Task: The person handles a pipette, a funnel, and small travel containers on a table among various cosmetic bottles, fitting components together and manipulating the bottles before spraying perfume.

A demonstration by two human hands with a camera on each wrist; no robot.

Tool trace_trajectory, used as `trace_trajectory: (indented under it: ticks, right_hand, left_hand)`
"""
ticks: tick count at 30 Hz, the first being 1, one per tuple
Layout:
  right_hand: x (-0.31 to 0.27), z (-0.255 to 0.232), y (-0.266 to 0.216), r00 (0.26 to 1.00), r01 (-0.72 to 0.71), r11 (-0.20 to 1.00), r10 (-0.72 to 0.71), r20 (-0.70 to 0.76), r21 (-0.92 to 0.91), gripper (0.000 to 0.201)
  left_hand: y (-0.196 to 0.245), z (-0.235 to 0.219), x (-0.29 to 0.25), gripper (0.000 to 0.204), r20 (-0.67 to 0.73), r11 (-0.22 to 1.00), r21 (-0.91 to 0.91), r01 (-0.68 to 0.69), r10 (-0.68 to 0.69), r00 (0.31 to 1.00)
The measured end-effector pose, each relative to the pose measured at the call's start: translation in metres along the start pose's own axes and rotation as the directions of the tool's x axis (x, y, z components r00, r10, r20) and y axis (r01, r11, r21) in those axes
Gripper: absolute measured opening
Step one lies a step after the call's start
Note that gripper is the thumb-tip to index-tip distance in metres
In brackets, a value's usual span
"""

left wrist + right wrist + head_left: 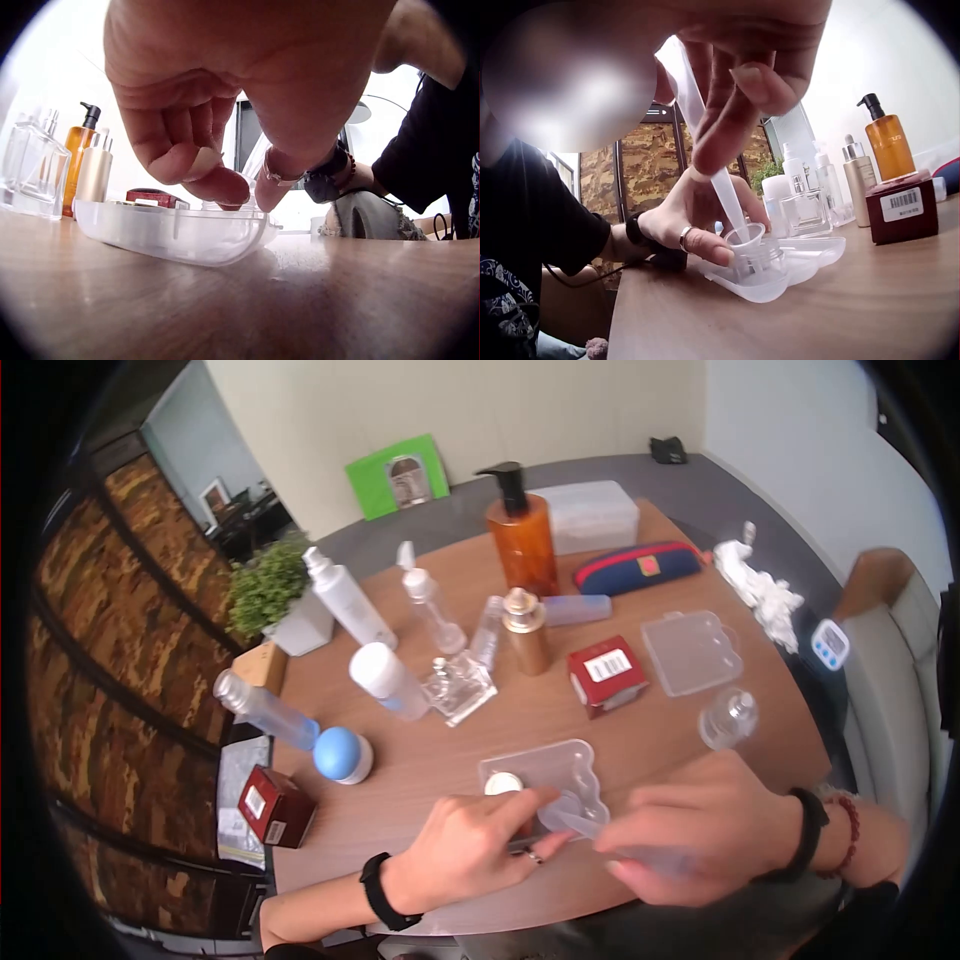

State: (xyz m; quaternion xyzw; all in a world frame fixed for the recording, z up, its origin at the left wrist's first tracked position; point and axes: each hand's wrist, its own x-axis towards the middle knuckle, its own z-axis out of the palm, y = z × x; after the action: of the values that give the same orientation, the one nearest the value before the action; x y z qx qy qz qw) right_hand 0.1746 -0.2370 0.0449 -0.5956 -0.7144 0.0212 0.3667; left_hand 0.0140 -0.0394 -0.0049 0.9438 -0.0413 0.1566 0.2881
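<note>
A clear tray [540,758] lies near the front of the table, holding a small white-topped round container [503,783]. In the right wrist view, a small clear jar [769,262] stands in the tray with a funnel-like clear piece [745,236] at its mouth. My left hand [465,842] [682,217] holds these with thumb and fingers from the left. My right hand [705,825] [742,82] grips a long translucent plastic tool [727,196], slanting down, its lower end inside the funnel-like piece. Whether liquid is inside cannot be told.
Behind the tray stand a glass perfume bottle [462,695], a gold bottle [525,640], a red box [607,675] and an amber pump bottle [523,545]. To the right are a clear lid [690,655] and a clear bottle [727,722]; a blue-capped container [341,756] is left.
</note>
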Motion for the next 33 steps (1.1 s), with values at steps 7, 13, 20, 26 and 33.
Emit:
trace_trajectory:
  ticks: [7, 13, 20, 26, 33]
  right_hand:
    - [0.000, 0.008, -0.004, 0.999, 0.000, 0.998, -0.004, -0.051, -0.061, 0.026]
    - [-0.001, -0.015, -0.011, 0.999, 0.035, 0.997, -0.036, -0.011, -0.072, 0.025]
    - [0.000, -0.028, 0.001, 0.991, -0.088, 0.990, 0.076, -0.113, -0.108, 0.019]
    - [0.006, -0.021, 0.018, 0.911, -0.064, 0.976, 0.143, -0.388, 0.209, 0.005]
    - [0.005, -0.030, 0.014, 0.751, -0.151, 0.842, 0.438, -0.494, 0.517, 0.022]
  left_hand:
    - [-0.002, 0.002, -0.002, 0.038, -0.006, 0.999, 0.018, 0.027, -0.027, 1.000]
    - [-0.006, -0.003, 0.000, 0.035, -0.025, 0.997, 0.073, 0.008, -0.006, 1.000]
    - [-0.007, -0.002, 0.002, 0.046, -0.033, 0.981, 0.194, -0.021, 0.027, 0.999]
    - [0.016, -0.008, 0.007, 0.073, -0.087, 0.971, 0.178, 0.163, -0.149, 0.985]
    - [0.010, -0.048, 0.055, 0.048, -0.246, 0.940, 0.301, 0.158, -0.083, 0.966]
